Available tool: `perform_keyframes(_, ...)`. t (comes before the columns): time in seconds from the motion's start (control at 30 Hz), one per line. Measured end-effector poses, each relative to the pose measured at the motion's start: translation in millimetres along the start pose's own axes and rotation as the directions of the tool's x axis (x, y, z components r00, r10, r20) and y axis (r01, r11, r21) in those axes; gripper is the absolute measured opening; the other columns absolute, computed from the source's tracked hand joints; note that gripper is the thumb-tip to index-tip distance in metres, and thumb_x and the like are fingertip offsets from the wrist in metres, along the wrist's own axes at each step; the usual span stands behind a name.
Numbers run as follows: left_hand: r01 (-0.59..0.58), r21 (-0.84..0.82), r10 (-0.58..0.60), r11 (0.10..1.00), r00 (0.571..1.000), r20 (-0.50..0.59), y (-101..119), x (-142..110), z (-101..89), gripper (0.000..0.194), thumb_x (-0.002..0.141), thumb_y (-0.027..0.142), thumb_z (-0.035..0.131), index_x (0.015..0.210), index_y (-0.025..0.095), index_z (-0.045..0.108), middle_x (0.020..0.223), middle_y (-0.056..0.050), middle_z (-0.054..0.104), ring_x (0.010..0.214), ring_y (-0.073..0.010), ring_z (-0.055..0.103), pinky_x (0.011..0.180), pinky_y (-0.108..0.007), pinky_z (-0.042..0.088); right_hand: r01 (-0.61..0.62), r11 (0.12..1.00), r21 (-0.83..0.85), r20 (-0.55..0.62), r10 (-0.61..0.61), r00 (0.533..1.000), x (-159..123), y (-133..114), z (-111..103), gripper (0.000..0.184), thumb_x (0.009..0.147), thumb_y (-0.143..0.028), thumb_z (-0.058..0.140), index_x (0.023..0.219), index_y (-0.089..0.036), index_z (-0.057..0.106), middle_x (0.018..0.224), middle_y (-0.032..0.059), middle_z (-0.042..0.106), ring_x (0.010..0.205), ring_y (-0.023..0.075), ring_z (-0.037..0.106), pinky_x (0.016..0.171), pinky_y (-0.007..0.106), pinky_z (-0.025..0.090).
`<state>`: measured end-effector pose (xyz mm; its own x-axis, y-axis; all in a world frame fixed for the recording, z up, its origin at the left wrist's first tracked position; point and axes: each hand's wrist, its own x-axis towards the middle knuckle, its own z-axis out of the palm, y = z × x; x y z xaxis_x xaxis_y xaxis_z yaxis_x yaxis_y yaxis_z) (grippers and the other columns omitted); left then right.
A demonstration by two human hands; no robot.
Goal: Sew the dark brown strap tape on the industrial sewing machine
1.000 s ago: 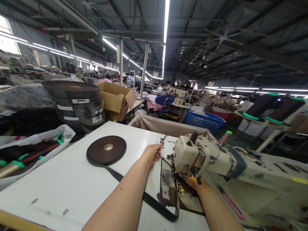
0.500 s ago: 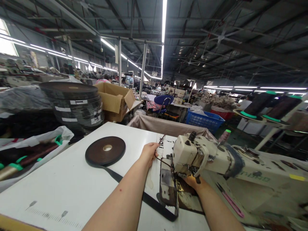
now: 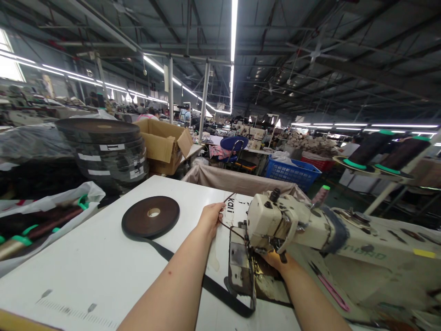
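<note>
My left hand (image 3: pixel 211 218) is closed, its fingertips pinching a thin dark brown cord (image 3: pixel 227 225) that runs right toward the needle area of a cream sewing machine (image 3: pixel 265 218). A short end of the cord sticks up past the fingers. My right hand (image 3: pixel 274 259) reaches under the machine head, beside the presser foot; its fingers are hidden there. A flat roll of dark tape (image 3: pixel 139 219) lies on the white table (image 3: pixel 86 257). From it a black tape (image 3: pixel 223 294) passes under my left forearm and bends up at the metal guide plate (image 3: pixel 239 262).
Pink-handled tweezers (image 3: pixel 330 289) lie right of my right forearm. Stacked tape rolls (image 3: pixel 106 156) and a cardboard box (image 3: pixel 161 145) stand beyond the table's left edge. Behind the machine hangs a beige cloth bin (image 3: pixel 220 177); a blue basket (image 3: pixel 292 174) stands farther back.
My left hand has shifted slightly left, drawing the cord away from the machine and uncovering more of the printed letters on the table. My right hand stays in place.
</note>
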<state>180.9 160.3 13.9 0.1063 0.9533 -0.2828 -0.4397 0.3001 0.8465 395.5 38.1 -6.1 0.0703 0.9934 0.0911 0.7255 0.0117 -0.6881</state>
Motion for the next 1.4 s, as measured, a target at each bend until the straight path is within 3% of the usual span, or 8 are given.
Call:
perform_keyframes(0.13,-0.027,0.005,0.028,1.0,0.999,-0.028,0,4,-4.0,0.019,0.069,0.027,0.079,0.077,0.014,0.067,0.063,0.005,0.055,0.041,-0.0031,0.04,0.042,-0.02,0.018,0.011,1.0,0.02,0.035,-0.012,0.999,3,9,5,0.034,0.079,-0.041,0.072,0.104,-0.022,0.085,0.114,0.0134,0.082,0.124,0.0356,0.071,0.113,0.048,0.055)
perform_keyframes(0.33,-0.031,0.026,0.031,0.999,0.999,-0.024,-1,12,-12.4,0.018,0.064,0.026,0.078,0.073,0.016,0.066,0.061,0.003,0.06,0.049,-0.0078,0.055,0.045,-0.018,0.023,0.023,0.999,0.042,0.027,-0.024,0.999,3,20,8,0.034,0.081,-0.038,0.071,0.108,-0.022,0.085,0.122,0.0116,0.08,0.124,0.0341,0.072,0.11,0.046,0.057)
perform_keyframes(0.53,0.023,0.076,-0.024,0.997,1.0,0.012,-4,15,-14.2,0.023,0.065,0.029,0.079,0.081,0.014,0.07,0.052,0.006,0.051,0.037,-0.0041,0.033,0.043,-0.021,0.015,0.033,0.999,0.039,0.021,-0.034,0.999,3,24,8,0.033,0.082,-0.035,0.073,0.11,-0.021,0.084,0.125,0.0119,0.079,0.126,0.0331,0.071,0.111,0.044,0.057)
perform_keyframes(0.73,0.029,0.157,-0.028,0.987,1.0,-0.01,-3,9,-10.4,0.024,0.067,0.032,0.081,0.078,0.016,0.066,0.05,0.009,0.043,0.037,-0.005,0.03,0.042,-0.022,0.012,0.047,0.999,0.021,0.054,-0.048,0.997,4,16,6,0.037,0.083,-0.044,0.071,0.109,-0.021,0.084,0.124,0.0127,0.079,0.126,0.0334,0.071,0.113,0.048,0.055)
perform_keyframes(0.93,0.011,0.293,0.001,0.956,0.999,-0.043,-2,6,-9.2,0.017,0.073,0.029,0.075,0.071,0.017,0.063,0.049,0.008,0.041,0.039,-0.0074,0.03,0.043,-0.024,0.013,0.066,0.998,0.014,0.069,-0.067,0.995,3,11,3,0.033,0.085,-0.042,0.068,0.108,-0.024,0.084,0.117,0.0112,0.082,0.127,0.0333,0.07,0.119,0.048,0.05)
perform_keyframes(1.17,-0.022,0.553,0.099,0.833,0.989,-0.11,-5,9,-14.1,0.019,0.068,0.019,0.079,0.059,0.018,0.063,0.044,0.001,0.048,0.049,-0.0173,0.051,0.049,-0.026,0.03,0.025,1.0,0.01,0.049,-0.025,0.999,2,11,5,0.035,0.082,-0.042,0.072,0.107,-0.021,0.085,0.12,0.0137,0.081,0.127,0.0371,0.069,0.116,0.051,0.051)
perform_keyframes(1.4,-0.088,0.768,0.201,0.635,0.978,-0.054,1,12,-20.6,0.034,0.058,0.008,0.08,0.043,0.022,0.053,0.049,-0.006,0.057,0.074,-0.0283,0.067,0.06,-0.029,0.037,0.059,0.998,0.021,0.032,-0.06,0.998,0,1,0,0.04,0.081,-0.046,0.071,0.108,-0.019,0.085,0.119,0.0144,0.081,0.124,0.0374,0.071,0.115,0.052,0.052)
